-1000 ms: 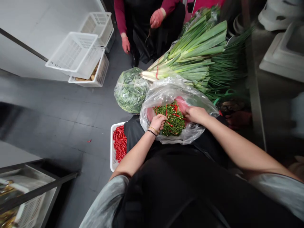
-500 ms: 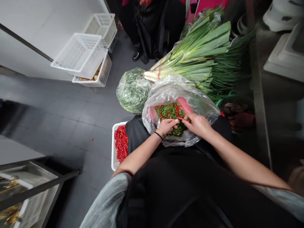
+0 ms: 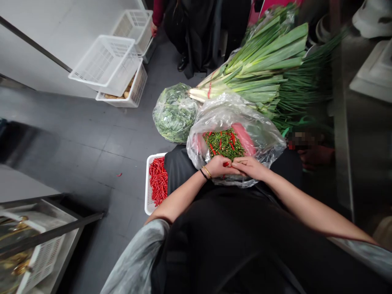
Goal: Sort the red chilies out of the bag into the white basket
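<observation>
A small red chili pepper (image 3: 226, 164) shows between the closed fingers of my left hand (image 3: 216, 166). My right hand (image 3: 251, 167) meets it there, thumb and fingers pinched at the chili's end; the exact grip is partly hidden. Both hands are over the near side of a clear plastic bag (image 3: 211, 112) that lies open on my lap. Inside it is a heap of green-stemmed chilies (image 3: 225, 143), with several red ones on top and a pink lining (image 3: 244, 136) at the side. By my left leg, a white basket (image 3: 148, 196) contains loose red chilies (image 3: 158, 179).
Beyond the bag lie bagged leafy greens (image 3: 176, 112), tied leeks (image 3: 254, 77) and thin green stalks (image 3: 306, 94). White crates (image 3: 104, 61) are stacked by the wall. Another person (image 3: 199, 32) is in front. A metal rack (image 3: 73, 228) stands at lower left, a steel counter (image 3: 361, 143) at right.
My hands have drawn closer together and toward my body, fingertips now meeting at the bag's near edge. The other person's hand has reached down beside the rear crates. The view has shifted slightly.
</observation>
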### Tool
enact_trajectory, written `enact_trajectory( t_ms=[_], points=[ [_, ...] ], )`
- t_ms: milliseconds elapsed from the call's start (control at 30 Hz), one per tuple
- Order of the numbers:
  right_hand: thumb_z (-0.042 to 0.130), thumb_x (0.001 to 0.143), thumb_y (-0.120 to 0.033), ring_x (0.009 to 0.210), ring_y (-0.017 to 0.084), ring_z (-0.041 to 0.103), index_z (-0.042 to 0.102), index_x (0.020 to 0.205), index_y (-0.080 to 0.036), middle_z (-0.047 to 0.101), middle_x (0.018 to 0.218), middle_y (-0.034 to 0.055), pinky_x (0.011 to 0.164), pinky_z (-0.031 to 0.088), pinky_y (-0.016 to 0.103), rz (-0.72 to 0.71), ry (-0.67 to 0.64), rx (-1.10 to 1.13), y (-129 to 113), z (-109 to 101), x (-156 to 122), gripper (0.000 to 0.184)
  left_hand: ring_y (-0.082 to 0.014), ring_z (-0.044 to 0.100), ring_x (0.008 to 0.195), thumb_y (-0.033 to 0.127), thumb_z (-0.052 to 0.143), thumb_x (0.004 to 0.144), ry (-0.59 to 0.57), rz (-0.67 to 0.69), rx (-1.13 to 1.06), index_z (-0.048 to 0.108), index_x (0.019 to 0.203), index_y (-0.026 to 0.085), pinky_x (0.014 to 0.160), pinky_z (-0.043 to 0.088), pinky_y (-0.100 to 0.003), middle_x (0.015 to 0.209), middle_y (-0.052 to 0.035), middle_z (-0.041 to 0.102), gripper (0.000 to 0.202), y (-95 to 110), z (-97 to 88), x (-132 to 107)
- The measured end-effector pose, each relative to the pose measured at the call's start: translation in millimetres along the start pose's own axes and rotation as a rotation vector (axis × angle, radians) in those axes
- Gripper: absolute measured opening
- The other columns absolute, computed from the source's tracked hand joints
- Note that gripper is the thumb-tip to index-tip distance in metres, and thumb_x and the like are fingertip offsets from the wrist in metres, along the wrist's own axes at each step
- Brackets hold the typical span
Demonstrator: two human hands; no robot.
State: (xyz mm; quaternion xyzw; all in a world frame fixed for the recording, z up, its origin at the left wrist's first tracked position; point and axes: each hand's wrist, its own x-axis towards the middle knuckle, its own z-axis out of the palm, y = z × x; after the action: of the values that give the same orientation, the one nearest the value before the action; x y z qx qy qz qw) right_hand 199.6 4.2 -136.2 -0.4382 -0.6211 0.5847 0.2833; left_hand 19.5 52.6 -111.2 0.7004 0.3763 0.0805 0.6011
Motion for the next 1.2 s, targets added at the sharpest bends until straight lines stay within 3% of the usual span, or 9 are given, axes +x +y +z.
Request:
enact_trajectory(
  t_ms=[67,200,267,367,500,700,867,1033,1200],
  points=[
    [0.04,0.093,-0.061,0.047,0.011,0.044,0.049,0.063,-0.021,0.049,0.051,-0.0021,0.05,0.036,0.025,-0.058,0.159,-0.083,0.4,2.6,-2.6,0.05,-0.0054,0.033,0.053,0.066,0.074,0.058,0.04,-0.022,-0.149,0.053,0.059,0.014,0.052,0.024,-0.023,0.052,0.0061,0.041,0.056,3.7,5.3,-0.4],
    [0.037,0.098,-0.046,0.071,0.018,0.061,0.062,0.072,-0.019,0.066,0.074,0.009,0.068,0.043,0.029,-0.104,0.49,-0.632,1.0,-9.7,0.2,0.046,-0.0026,0.024,0.04,0.061,0.068,0.071,0.093,-0.208,-0.567,0.055,0.07,0.014,0.042,0.017,-0.021,0.05,0.008,0.038,0.048,9.1,16.5,-2.1],
    [0.038,0.098,-0.045,0.081,0.022,0.064,0.069,0.086,-0.018,0.071,0.09,0.0126,0.071,0.043,0.03,0.061,0.485,-0.856,3.2,-22.9,6.6,0.042,-0.0016,0.021,0.036,0.054,0.067,0.076,0.145,-0.27,-0.704,0.053,0.072,0.015,0.039,0.013,-0.02,0.048,0.0089,0.037,0.042,9.2,16.2,-2.6],
    [0.046,0.094,-0.052,0.09,0.025,0.066,0.07,0.103,-0.019,0.07,0.106,0.0142,0.07,0.044,0.032,0.299,0.293,-1.022,10.1,-37.4,23.4,0.041,-0.004,0.032,0.033,0.041,0.067,0.076,0.248,-0.28,-0.765,0.055,0.079,0.014,0.037,0.016,-0.018,0.048,0.0063,0.045,0.029,5.6,4.2,-3.1],
    [0.048,0.095,-0.044,0.093,0.025,0.066,0.072,0.096,-0.017,0.072,0.103,0.015,0.07,0.044,0.031,0.399,0.075,-1.035,22.4,-38.6,50.7,0.036,-0.0115,0.055,0.045,0.022,0.064,0.067,0.34,-0.275,-0.822,0.052,0.079,0.015,0.038,0.03,-0.018,0.059,-0.0008,0.061,0.018,-0.1,-13.6,-2.9],
    [0.045,0.095,-0.033,0.082,0.021,0.064,0.069,0.089,-0.019,0.072,0.091,0.0102,0.072,0.041,0.028,0.173,0.078,-0.945,20.4,-33.4,38.9,0.029,-0.0019,0.025,0.032,0.03,0.068,0.073,0.313,-0.383,-0.803,0.05,0.076,0.016,0.037,0.011,-0.017,0.05,0.0069,0.046,0.023,-5.1,-7.9,7.1],
    [0.04,0.092,-0.032,0.067,0.016,0.059,0.058,0.07,-0.02,0.065,0.071,0.0048,0.066,0.039,0.027,-0.048,0.069,-0.696,5.1,-11.4,14.6,0.031,-0.0045,0.031,0.04,0.038,0.067,0.079,0.431,-0.274,-0.562,0.053,0.075,0.017,0.042,0.023,-0.02,0.053,0.0062,0.046,0.025,1.1,11.4,15.7],
    [0.036,0.092,-0.041,0.053,0.016,0.056,0.06,0.068,-0.019,0.06,0.057,0.0026,0.053,0.039,0.026,0.272,0.154,-0.453,11.3,-30.7,37.9,0.04,-0.0129,0.056,0.078,0.027,0.072,0.075,0.521,0.048,-0.132,0.065,0.073,0.018,0.07,0.043,-0.022,0.078,-0.0032,0.064,0.011,14.9,12.1,8.4],
    [0.038,0.09,-0.063,0.093,0.029,0.067,0.073,0.093,-0.011,0.07,0.098,0.0211,0.074,0.048,0.035,0.567,0.244,-0.773,23.8,-66.0,102.3,0.063,-0.0062,0.039,0.049,0.037,0.07,0.074,0.574,-0.092,-0.369,0.054,0.06,0.017,0.049,0.03,-0.021,0.055,0.003,0.05,0.03,5.2,-4.8,9.9]
  ],
)
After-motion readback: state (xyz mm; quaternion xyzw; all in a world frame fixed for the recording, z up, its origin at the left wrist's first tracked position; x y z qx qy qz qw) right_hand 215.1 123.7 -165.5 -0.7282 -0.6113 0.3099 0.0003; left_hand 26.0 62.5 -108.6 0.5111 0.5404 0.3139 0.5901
